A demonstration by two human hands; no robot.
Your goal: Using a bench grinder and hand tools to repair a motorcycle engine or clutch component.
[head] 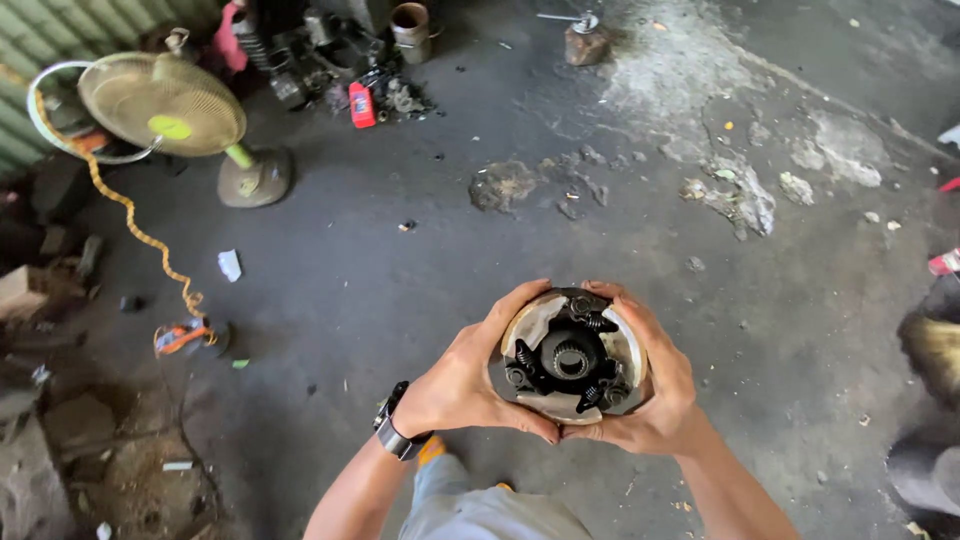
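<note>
Both my hands hold a round metal clutch assembly (568, 356) above the concrete floor. It has pale curved shoes around the rim, small springs, and a dark splined hub in the middle. My left hand (462, 382) wraps its left side, with the thumb over the top edge and a wristwatch on the wrist. My right hand (660, 385) cups the right side and underside. My knee in light trousers (480, 510) shows below.
A floor fan (165, 105) stands at the back left with a yellow cord (130, 215) trailing from it. Engine parts and a red can (361, 104) lie at the back. Stones and debris (740, 195) scatter at the right. Rubble lies at the left.
</note>
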